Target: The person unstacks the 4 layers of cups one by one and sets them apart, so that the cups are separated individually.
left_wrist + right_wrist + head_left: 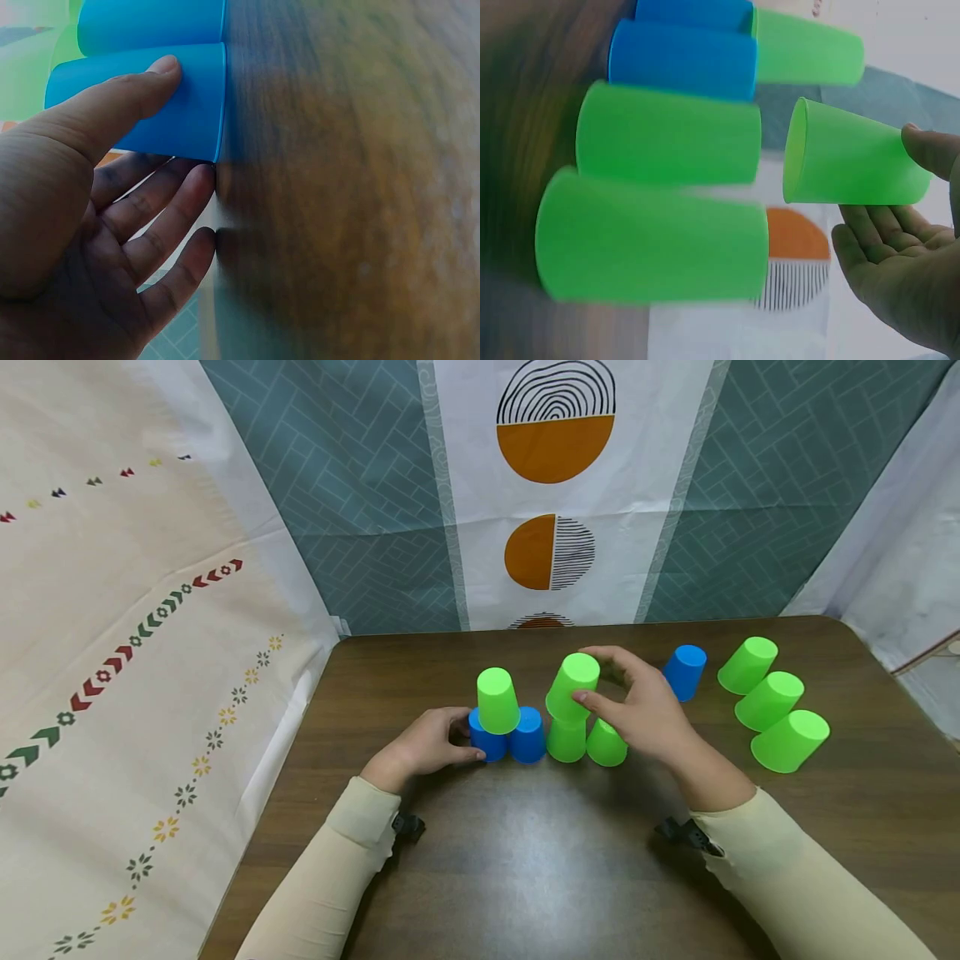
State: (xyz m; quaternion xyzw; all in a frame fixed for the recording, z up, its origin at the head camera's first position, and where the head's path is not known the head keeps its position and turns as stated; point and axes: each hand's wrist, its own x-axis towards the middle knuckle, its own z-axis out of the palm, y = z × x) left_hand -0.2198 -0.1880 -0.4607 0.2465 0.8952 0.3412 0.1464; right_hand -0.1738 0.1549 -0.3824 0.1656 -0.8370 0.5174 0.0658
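Observation:
My left hand (429, 743) holds the leftmost blue cup (489, 745) of a row, thumb on its near side and fingers around the far side. Beside it stands a second blue cup (528, 737), and one green cup (498, 700) rests upside down across both. To their right are two upside-down green cups, the left one (567, 742) and the right one (606, 745). Between thumb and fingers, my right hand (637, 700) grips another green cup (855, 157). In the right wrist view, this cup hangs mouth-down just above the two green ones, a small gap apart.
Toward the back right stands a lone blue cup (684, 673). Three green cups form a line farther right, with the nearest green cup (791, 742) closest to me. The brown table (525, 877) ends at patterned cloth (375, 493) behind.

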